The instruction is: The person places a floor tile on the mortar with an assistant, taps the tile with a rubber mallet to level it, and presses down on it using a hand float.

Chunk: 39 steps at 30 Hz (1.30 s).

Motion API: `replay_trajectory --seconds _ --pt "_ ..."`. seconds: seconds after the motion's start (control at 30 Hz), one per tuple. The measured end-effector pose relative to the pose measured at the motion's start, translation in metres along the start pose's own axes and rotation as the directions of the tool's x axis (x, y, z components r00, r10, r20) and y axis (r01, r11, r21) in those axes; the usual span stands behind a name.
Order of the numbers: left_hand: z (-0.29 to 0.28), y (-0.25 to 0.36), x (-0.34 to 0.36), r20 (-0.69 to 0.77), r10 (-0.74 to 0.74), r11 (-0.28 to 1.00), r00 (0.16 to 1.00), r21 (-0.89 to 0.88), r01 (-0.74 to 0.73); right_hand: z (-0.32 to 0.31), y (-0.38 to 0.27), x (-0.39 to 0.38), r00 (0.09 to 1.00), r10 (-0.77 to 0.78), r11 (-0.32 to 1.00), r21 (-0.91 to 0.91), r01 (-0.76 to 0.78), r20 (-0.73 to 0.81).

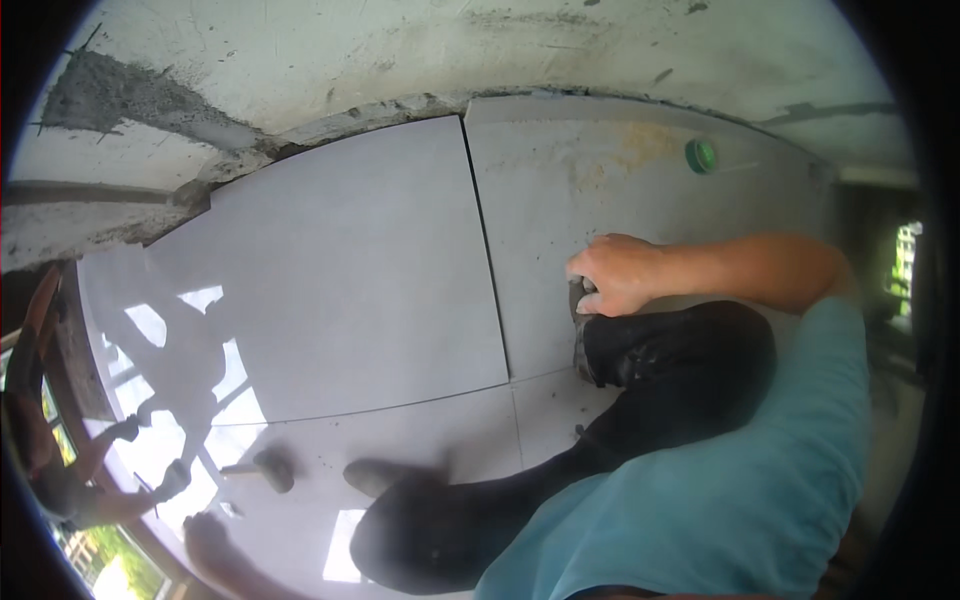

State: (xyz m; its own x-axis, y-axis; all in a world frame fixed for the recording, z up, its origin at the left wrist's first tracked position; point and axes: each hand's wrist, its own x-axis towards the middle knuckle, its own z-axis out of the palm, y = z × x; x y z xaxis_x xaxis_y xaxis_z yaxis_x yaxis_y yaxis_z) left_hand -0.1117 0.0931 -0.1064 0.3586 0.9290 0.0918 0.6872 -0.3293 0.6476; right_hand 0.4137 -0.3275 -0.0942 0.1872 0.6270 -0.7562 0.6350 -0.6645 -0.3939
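My right hand (617,276) reaches across from the right, low over a pale grey floor tile (545,215). Its curled fingers close around a small dark grey piece (577,295) beside my shoe (585,355); the fingers hide most of it, so its kind is unclear. To the left lies another large grey tile (350,265), with a dark open joint between the two. A dim, blurred limb-like shape (225,560) enters at the lower left; whether it is my left arm I cannot tell, and no fingers show.
A mallet (272,470) lies on the tiles left of my knee (410,540). Far right sits a round green object (702,155) near yellowish dust. Rough wall (550,50) borders the far side. Another person's arms (100,465) reach in at the left, by bright window reflections.
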Motion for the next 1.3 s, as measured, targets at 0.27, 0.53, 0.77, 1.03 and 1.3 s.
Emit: replay_trajectory --seconds 0.27,0.53,0.77,1.03,1.3 --pt "-0.065 0.049 -0.031 -0.125 -0.358 0.932 0.925 0.006 0.362 -0.032 0.057 0.085 0.973 -0.134 0.990 0.022 0.140 -0.188" --pt "-0.038 0.100 -0.043 -0.001 -0.683 0.730 0.730 0.027 0.683 -0.025 0.090 0.111 0.988 -0.088 0.992 0.083 0.099 -0.123" --pt "-0.009 0.085 -0.035 0.021 -0.665 0.743 0.747 0.129 0.657 -0.018 0.087 0.139 0.949 -0.126 0.989 0.032 0.141 -0.289" --pt "0.071 0.106 -0.029 0.244 -0.566 0.825 0.788 0.170 0.539 -0.018 0.086 0.140 0.972 -0.150 0.987 0.034 0.159 -0.181" --pt "0.107 0.115 -0.010 0.375 -0.487 0.856 0.789 0.383 0.347 -0.023 0.053 0.159 0.985 -0.132 0.990 -0.071 0.125 -0.111"
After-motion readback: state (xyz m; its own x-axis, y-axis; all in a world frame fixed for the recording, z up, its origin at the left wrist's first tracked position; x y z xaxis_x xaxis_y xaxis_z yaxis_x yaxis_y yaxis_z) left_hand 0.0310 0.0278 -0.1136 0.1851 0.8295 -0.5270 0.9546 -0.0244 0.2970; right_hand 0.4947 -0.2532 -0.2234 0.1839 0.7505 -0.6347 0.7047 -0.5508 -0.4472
